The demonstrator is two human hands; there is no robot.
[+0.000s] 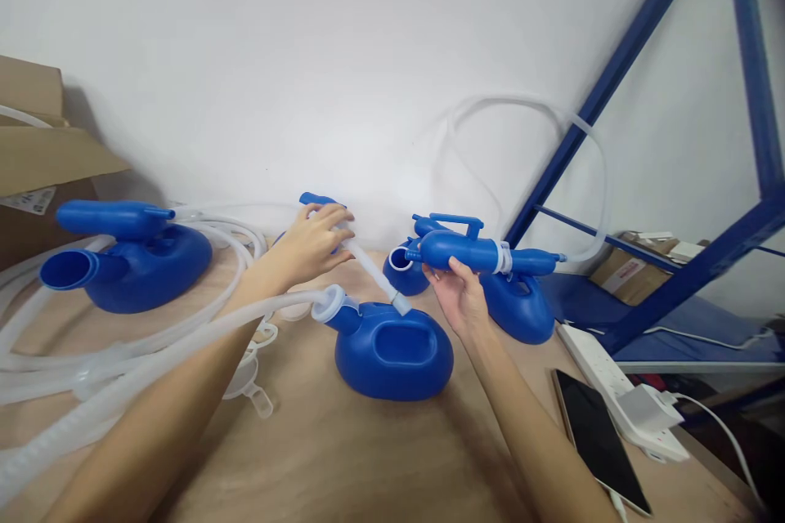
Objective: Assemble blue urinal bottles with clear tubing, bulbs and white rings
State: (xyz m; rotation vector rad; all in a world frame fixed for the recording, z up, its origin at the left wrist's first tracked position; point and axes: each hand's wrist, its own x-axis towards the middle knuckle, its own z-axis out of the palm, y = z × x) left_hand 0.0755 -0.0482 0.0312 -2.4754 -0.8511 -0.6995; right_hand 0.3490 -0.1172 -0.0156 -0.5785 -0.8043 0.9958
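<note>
My left hand (319, 241) is closed around a translucent white hose (373, 274), whose free end hangs over a blue plastic urinal bottle (392, 372). This bottle stands upright on the table, and a second hose (263, 306) runs from its neck out to the left. Behind my left hand a blue plastic piece (319, 198) shows in part. My right hand (459, 298) grips a rounded blue receiver (457, 249) from below. A white collar (504, 257) joins it to a narrower blue section, from which a hose (604, 188) loops up and back.
More blue urinal bottles stand at left (153, 265) and behind my right hand (524, 315). Coiled hoses (202, 327) and white lids (245, 376) lie at left, near a cardboard box (55, 159). At right are a phone (598, 433), a power strip (613, 384) and a blue metal frame (680, 278).
</note>
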